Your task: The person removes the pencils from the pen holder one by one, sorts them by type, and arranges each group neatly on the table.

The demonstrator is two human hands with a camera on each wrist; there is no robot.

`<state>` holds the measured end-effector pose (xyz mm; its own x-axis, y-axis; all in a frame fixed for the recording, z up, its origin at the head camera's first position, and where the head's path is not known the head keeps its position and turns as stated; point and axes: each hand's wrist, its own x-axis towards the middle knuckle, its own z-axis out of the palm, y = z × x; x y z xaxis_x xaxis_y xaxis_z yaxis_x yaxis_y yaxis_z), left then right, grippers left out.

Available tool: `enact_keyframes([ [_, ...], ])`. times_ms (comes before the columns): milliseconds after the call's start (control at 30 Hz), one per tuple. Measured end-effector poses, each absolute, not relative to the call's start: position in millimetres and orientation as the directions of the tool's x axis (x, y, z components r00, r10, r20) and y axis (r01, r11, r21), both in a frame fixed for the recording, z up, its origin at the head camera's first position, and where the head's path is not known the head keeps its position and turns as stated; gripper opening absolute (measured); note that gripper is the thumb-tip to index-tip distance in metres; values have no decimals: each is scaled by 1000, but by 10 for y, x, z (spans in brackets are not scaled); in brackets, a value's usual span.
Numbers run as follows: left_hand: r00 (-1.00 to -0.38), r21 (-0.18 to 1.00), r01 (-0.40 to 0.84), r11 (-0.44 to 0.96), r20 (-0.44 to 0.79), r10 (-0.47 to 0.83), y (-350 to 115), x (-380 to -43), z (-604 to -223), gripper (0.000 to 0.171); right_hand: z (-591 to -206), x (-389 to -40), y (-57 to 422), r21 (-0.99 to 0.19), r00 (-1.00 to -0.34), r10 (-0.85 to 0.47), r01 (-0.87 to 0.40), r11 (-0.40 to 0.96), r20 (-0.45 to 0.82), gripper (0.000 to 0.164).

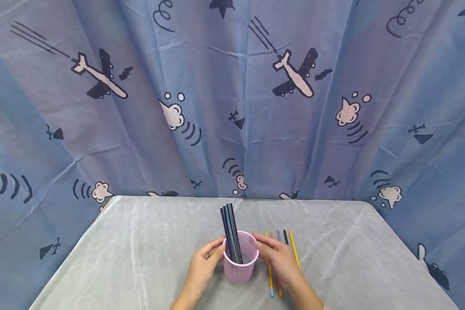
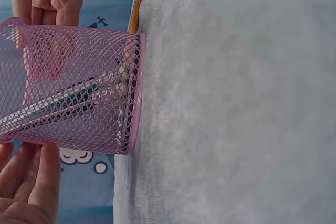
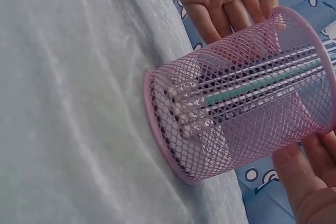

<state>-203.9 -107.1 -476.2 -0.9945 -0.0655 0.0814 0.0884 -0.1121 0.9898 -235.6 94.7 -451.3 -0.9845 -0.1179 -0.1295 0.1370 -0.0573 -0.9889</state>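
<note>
A pink mesh pencil cup stands upright on the grey cloth, between two hands. The left hand holds its left side near the rim, thumb and fingers touching the cup. On the opposite side, the right hand holds the rim with thumb and fingertips. A bunch of dark pencils, one with a green stripe, leans to the left inside the cup. Their white eraser ends rest at the bottom, visible through the mesh in the right wrist view. The left wrist view shows the cup with fingers on both sides.
Several coloured pencils lie on the cloth right of the cup, partly under the right hand, including a yellow pencil and a black pencil. A grey cloth covers the table. Behind its far edge hangs a blue patterned curtain.
</note>
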Motion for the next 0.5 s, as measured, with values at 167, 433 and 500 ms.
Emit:
enact_keyframes([
  [167, -994, 990, 82, -116, 73, -79, -1059, -2048, -4797, 41, -4554, -2347, 935, -989, -986, -106, 133, -62, -126, 40],
  [433, -994, 992, 78, -103, 70, -80, -1054, -2061, -4799, 41, -4574, -2350, 957, -990, -986, -117, 125, -65, -117, 41],
  [500, -994, 992, 79, -99, 71, -83, -1049, -2063, -4797, 41, -4581, -2355, 963, -990, -986, -126, 122, -74, -112, 42],
])
